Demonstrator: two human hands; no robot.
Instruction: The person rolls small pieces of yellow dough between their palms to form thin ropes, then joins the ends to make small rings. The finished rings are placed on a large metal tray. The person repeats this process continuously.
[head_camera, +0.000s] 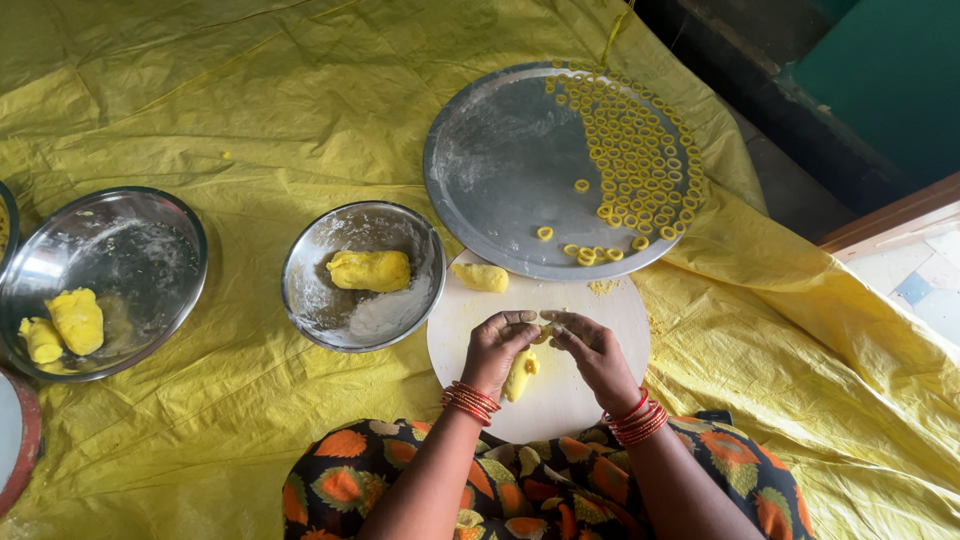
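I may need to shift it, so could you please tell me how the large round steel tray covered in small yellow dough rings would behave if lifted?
The large round steel tray looks rigid but shallow-rimmed, so tilting would probably slide the small yellow dough rings off. They look soft and easily squashed.

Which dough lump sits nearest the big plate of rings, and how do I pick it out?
Find the big round steel plate. Under its near rim, on the round white board, lies a small yellow dough lump. Unlike the others, it lies loose, in neither bowl nor hand.
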